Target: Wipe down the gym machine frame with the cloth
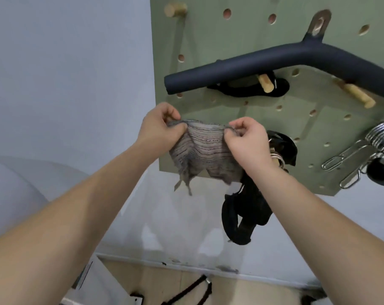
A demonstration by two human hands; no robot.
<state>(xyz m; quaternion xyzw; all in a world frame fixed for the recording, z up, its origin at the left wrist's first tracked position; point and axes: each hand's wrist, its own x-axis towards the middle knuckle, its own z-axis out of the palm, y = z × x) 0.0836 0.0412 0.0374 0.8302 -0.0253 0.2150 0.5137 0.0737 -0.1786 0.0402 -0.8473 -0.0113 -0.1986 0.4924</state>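
**Cloth prep before wiping**

Left hand (pixel 162 126) and right hand (pixel 246 139) each pinch a top corner of the cloth (pixel 205 155), dead centre, hanging slack. Fold it into a flat pad first. Dark bar (pixel 252 64) at 1 o'clock.

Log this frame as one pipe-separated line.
stage: pre-wipe | left hand: pinches cloth top edge | right hand: pinches cloth top edge | cloth: spread between hands, before pegboard | wipe: not begun
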